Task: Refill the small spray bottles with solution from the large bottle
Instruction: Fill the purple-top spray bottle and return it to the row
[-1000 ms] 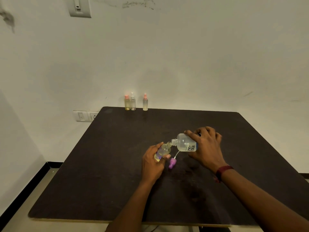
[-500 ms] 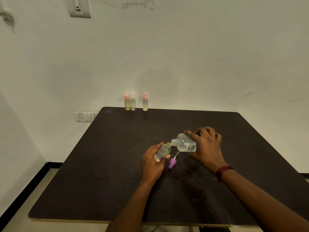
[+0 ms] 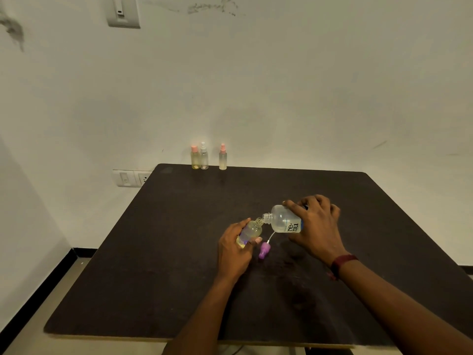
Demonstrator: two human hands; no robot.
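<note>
My right hand [image 3: 317, 226] grasps the large clear plastic bottle [image 3: 282, 221], tipped left, mouth against the small uncapped clear spray bottle [image 3: 250, 230] gripped by my left hand [image 3: 234, 248].

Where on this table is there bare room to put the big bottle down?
Bare table lies left of the left hand, right of the right hand, and between the hands and the three back bottles. Crowded: the gap between the hands, where the purple cap lies.

Dark table [image 3: 153, 290] against a pale wall [image 3: 307, 85], switch plate [image 3: 123, 12] high up, sockets [image 3: 131, 178] beside its far-left corner
</note>
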